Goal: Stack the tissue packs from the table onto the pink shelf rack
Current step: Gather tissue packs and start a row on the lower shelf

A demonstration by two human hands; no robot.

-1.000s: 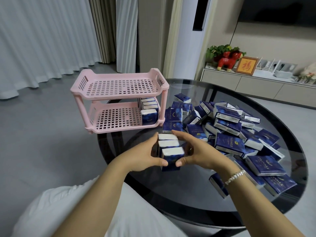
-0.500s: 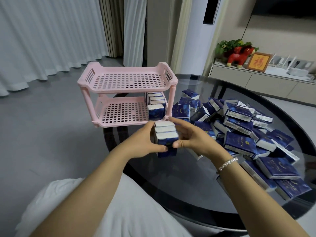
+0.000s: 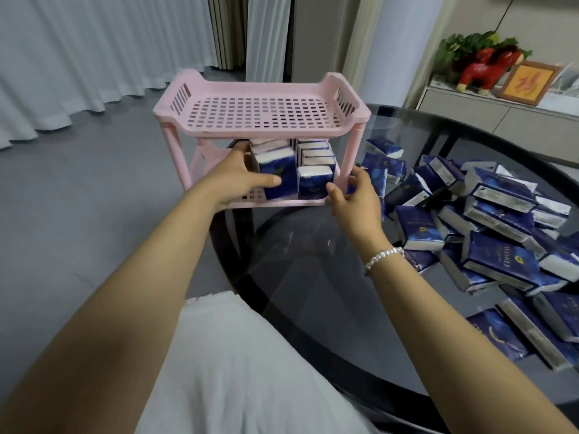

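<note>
The pink two-tier shelf rack (image 3: 250,89) stands on the left edge of the round glass table (image 3: 313,270). My left hand (image 3: 232,180) grips a row of blue-and-white tissue packs (image 3: 279,166) on the lower tier, thumb on the front pack and fingers behind the row. To their right another row of packs (image 3: 315,180) stands on the same tier. My right hand (image 3: 354,202) hovers by the rack's front right post with loosely curled fingers, its thumb beside the front pack. The top tier holds nothing. A pile of loose packs (image 3: 501,214) covers the table's right side.
Behind the table, a low cabinet (image 3: 501,117) carries a red horse figurine (image 3: 482,70), a framed picture (image 3: 526,83) and a plant. White curtains (image 3: 78,57) hang at the left over grey floor. My white-clothed lap (image 3: 235,371) is at the table's near edge.
Both hands carried the row of packs from the table up into the rack's lower tier, left of the earlier row. My right hand has let go; the left still grips them.
</note>
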